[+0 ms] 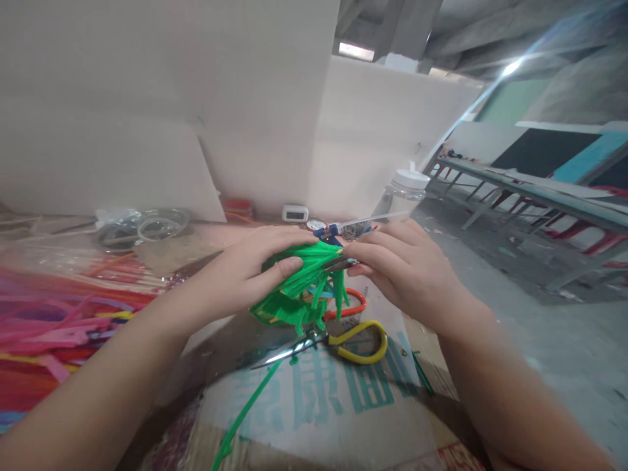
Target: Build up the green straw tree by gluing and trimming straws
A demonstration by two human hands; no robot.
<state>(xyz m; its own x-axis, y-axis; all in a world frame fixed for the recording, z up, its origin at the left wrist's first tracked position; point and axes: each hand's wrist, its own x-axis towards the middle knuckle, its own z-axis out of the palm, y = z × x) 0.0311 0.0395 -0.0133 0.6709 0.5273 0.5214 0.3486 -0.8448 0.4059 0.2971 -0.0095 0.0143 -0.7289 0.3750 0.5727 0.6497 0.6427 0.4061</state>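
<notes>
My left hand [265, 265] is closed around a bundle of green fuzzy stems that look like pipe cleaners [307, 271], its thumb lying across the top. Bent and looped green ends hang below the bundle. At its right end my right hand [392, 261] pinches the stem tips with thumb and fingers. A small dark metal piece shows by those fingertips; its kind is unclear. Directly beneath the hands lie scissors with a yellow handle [363, 353], blades pointing left. An orange-red handle loop [353, 303] shows behind them. A loose green stem [248, 409] runs toward the front edge.
Printed cardboard [314, 418] covers the work surface. Colourful stems [63, 320] are heaped at left, near a clear round container [159, 226]. Behind the hands stand a small white digital display [295, 213] and a clear bottle with a white lid [411, 180]. Pale boards rise at the back.
</notes>
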